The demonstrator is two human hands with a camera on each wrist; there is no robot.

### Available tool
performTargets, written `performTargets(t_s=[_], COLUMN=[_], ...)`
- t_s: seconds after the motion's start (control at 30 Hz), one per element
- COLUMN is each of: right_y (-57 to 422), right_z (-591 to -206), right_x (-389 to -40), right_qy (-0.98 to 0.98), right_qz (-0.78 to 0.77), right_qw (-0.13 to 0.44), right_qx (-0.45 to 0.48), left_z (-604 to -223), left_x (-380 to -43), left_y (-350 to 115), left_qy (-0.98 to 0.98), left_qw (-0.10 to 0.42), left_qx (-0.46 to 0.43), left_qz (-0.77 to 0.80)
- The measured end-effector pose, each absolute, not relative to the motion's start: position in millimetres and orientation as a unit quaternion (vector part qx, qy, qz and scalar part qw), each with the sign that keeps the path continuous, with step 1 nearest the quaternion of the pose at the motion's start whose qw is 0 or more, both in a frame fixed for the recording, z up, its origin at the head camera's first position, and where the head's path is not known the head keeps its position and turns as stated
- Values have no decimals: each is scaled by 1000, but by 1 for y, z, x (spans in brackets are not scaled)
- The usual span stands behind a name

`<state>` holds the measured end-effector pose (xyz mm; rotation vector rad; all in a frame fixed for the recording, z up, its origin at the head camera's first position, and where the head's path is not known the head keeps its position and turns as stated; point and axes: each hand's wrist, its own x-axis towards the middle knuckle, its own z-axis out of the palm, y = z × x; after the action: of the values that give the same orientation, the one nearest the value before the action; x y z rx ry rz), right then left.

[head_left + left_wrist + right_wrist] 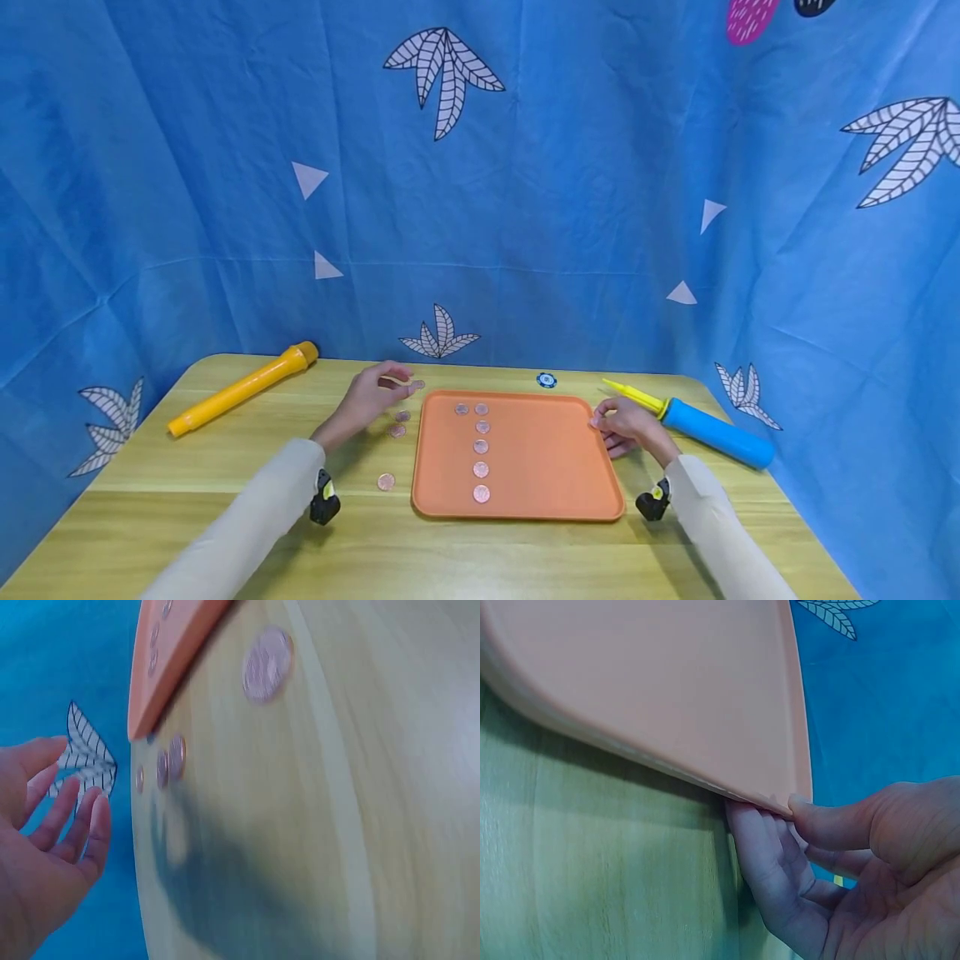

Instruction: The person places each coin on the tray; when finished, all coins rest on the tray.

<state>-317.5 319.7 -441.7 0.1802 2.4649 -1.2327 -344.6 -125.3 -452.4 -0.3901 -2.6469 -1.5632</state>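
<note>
An orange tray point(551, 458) lies on the table, with several copper coins point(481, 447) on its left part: a column, plus one coin point(461, 409) beside the column's far end. My right hand point(626, 425) grips the tray's right rim, thumb point(829, 825) on top and fingers underneath. Left of the tray, my left hand point(375, 396) hovers above the table with fingers loosely bent and nothing between them. The farthest loose coin point(419, 384) is right by its fingertips. Two more coins lie near that hand, and another coin point(386, 482) lies closer to me.
A blue and white poker chip point(547, 380) lies behind the tray. At the right is a blue hand pump point(716, 432) with a yellow nozzle. An orange-yellow microphone-shaped stick point(243, 388) lies at the far left. Blue cloth point(480, 208) hangs behind the table point(337, 542).
</note>
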Motion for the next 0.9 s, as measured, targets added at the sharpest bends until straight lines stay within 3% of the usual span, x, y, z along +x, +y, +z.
performTargets(t_s=[0.43,0.7,0.9], right_y=[320,319,319], right_z=[-442,-441,-440], right_x=[-319,-318,-317], right_qy=[877,880,881], right_qz=[-436,-430,-429], right_qw=[192,190,186], right_qx=[68,66,67], left_z=[-468,-485,-486], left_x=[-341,-349,-351], left_y=[-162,-167,-165], left_qy=[-850,-857,-859], left_qw=[-50,-72,-59], left_qx=[-200,-248,-273], left_qz=[-484,-446,-429])
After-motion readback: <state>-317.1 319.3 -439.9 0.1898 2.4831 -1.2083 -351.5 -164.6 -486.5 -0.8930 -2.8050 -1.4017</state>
